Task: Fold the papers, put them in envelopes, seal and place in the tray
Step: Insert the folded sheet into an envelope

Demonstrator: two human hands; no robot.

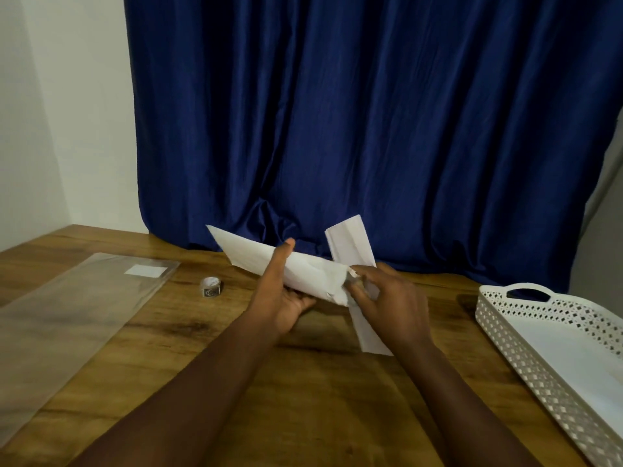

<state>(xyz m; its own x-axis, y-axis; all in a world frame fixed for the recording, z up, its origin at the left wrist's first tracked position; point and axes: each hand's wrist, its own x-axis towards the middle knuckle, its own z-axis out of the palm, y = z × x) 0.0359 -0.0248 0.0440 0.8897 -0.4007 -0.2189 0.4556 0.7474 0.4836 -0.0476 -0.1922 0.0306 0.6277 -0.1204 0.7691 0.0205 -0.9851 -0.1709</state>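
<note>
The dark blue pleated curtain fills the back of my view, and below it runs the brown wood-grain table. At my right the white perforated plastic tray sits close, I judge so that a finished envelope can be dropped in without a stretch; I see nothing in the part of it in view. At my left a clear plastic sleeve with a small white label lies flat, well apart from the work.

Above the table's middle, my left hand grips the white paper envelope from beneath, thumb over the top, its right end turned toward the other hand, which I take to be its mouth. My right hand pinches the folded white paper strip beside that end; I judge I am about to feed it in, though whether it has entered I cannot tell.

A small roll of tape stands near, presumably for sealing.
</note>
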